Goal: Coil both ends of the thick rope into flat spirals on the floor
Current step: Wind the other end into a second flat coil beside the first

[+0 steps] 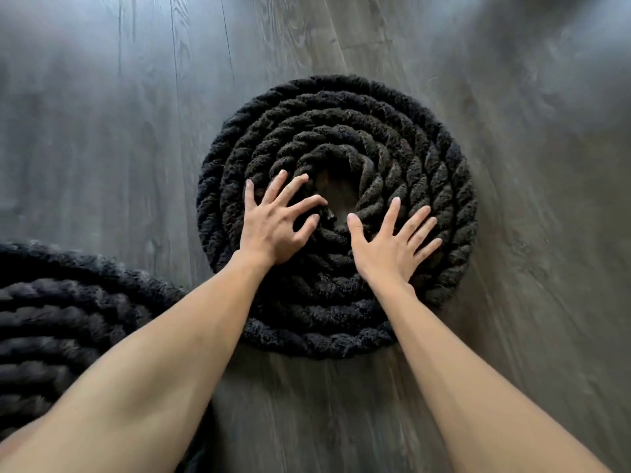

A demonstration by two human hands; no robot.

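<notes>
Head view: The thick rope point(341, 107), black and twisted, is lying on the grey wood-plank floor point(102, 114) as a flat spiral in the middle of the frame. Its turns are sitting tight against one another around a small central gap point(336, 196) where the floor is showing.

The left hand point(276, 227) is resting on the inner turns at the left of that gap. Its fingers are spread and slightly bent, with the tips touching the rope and gripping nothing.

The right hand point(392, 247) is lying flat on the turns at the right of the gap. Its fingers are straight and spread, and it is holding nothing.

A second coil point(51, 319) of the same rope is lying at the lower left, just beside the spiral. The frame edge is cutting it off, and the left forearm point(153, 370) is crossing over it.
</notes>
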